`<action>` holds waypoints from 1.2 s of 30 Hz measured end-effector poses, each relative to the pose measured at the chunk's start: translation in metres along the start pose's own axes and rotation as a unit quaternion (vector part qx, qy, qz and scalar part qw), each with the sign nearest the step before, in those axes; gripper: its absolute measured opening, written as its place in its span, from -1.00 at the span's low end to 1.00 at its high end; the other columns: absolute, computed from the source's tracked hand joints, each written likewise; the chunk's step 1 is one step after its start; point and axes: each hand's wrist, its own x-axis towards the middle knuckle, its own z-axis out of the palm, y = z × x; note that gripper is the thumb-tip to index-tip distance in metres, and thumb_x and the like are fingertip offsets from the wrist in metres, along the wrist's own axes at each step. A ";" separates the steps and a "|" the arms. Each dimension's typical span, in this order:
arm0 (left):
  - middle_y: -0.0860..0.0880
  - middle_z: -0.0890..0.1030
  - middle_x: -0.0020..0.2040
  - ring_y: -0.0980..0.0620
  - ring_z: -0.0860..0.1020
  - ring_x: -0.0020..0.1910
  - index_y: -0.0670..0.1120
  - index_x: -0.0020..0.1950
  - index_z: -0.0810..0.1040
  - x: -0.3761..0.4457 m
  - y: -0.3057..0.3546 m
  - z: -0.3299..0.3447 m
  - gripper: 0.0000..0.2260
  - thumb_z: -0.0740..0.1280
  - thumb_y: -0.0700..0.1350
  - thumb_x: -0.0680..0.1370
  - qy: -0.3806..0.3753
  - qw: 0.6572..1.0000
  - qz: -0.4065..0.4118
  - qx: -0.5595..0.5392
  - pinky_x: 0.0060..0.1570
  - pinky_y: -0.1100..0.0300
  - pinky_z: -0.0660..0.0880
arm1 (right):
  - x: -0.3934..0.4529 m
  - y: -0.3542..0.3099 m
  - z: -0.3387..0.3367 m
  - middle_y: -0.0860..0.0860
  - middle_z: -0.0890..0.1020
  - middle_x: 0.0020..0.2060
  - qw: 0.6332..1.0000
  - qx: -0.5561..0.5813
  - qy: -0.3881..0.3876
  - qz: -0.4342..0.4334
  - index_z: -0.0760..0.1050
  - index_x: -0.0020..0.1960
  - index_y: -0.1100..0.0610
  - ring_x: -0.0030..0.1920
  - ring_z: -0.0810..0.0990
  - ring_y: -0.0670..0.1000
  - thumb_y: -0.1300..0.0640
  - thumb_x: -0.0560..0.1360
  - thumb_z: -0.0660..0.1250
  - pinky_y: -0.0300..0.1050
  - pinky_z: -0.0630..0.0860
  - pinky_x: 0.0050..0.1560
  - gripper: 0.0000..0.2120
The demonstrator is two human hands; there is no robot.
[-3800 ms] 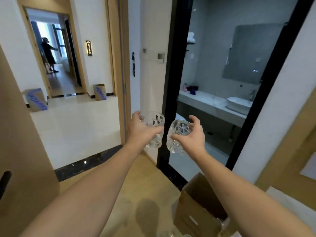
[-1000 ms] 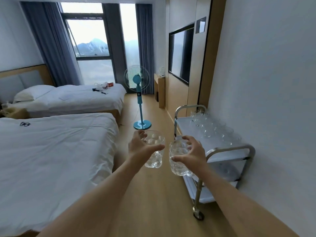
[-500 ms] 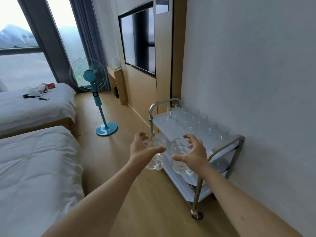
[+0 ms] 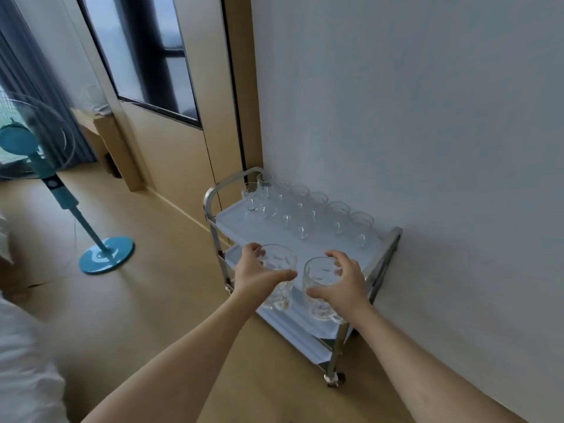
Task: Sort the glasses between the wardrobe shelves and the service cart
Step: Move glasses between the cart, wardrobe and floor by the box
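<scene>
My left hand (image 4: 256, 276) grips a clear cut-pattern glass (image 4: 279, 270), fingers and thumb round its side. My right hand (image 4: 341, 285) holds a second glass (image 4: 317, 276) of the same kind. Both glasses hang upright in the air over the near end of the steel service cart (image 4: 387, 257), which stands against the white wall. Several clear glasses (image 4: 305, 209) stand in rows on the far part of the cart's white top shelf. The wardrobe is not in view.
A blue pedestal fan (image 4: 39, 166) stands on the wooden floor at the left. A white bed edge (image 4: 27, 361) fills the lower left corner. Wood panelling with a dark screen (image 4: 146, 53) runs along the wall beyond the cart.
I have come from the doorway through the room up to the cart. Both hands kept their glasses and now hover over the cart's near end.
</scene>
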 end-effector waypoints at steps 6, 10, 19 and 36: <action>0.03 0.49 0.31 0.00 0.48 0.28 -0.03 0.42 0.31 0.088 -0.018 0.045 -0.06 0.73 0.00 0.15 -0.030 0.999 -0.030 0.020 0.31 -0.01 0.48 | 0.071 0.040 0.011 -0.11 0.31 0.21 0.999 0.005 0.023 0.037 0.34 0.30 -0.23 0.10 0.41 -0.20 0.13 0.20 0.69 -0.42 0.33 -0.02 -0.18; 0.06 0.47 0.32 0.01 0.46 0.31 -0.01 0.43 0.29 0.132 -0.029 0.067 -0.04 0.71 0.03 0.15 -0.056 0.996 -0.040 0.055 0.32 -0.02 0.47 | 0.107 0.061 0.017 -0.12 0.29 0.22 0.997 0.009 0.022 0.070 0.33 0.31 -0.25 0.09 0.40 -0.22 0.13 0.22 0.68 -0.46 0.35 -0.10 -0.18; 0.11 0.42 0.31 0.07 0.45 0.27 0.12 0.32 0.21 0.210 -0.055 0.112 -0.10 0.65 0.15 0.14 -0.166 0.974 -0.033 0.149 0.16 0.11 0.46 | 0.164 0.097 0.035 -0.03 0.31 0.31 0.987 -0.041 0.061 0.141 0.35 0.45 -0.07 0.21 0.37 -0.10 0.11 0.25 0.68 -0.39 0.30 0.08 -0.13; 0.22 0.16 0.23 0.14 0.36 0.15 0.20 0.43 0.25 0.290 -0.106 0.149 -0.12 0.61 0.05 0.21 -0.383 0.896 0.055 0.216 0.05 0.25 0.36 | 0.194 0.119 0.079 -0.01 0.37 0.38 0.920 -0.130 0.201 0.311 0.32 0.48 -0.08 0.30 0.42 0.03 0.12 0.20 0.68 -0.17 0.36 0.13 -0.06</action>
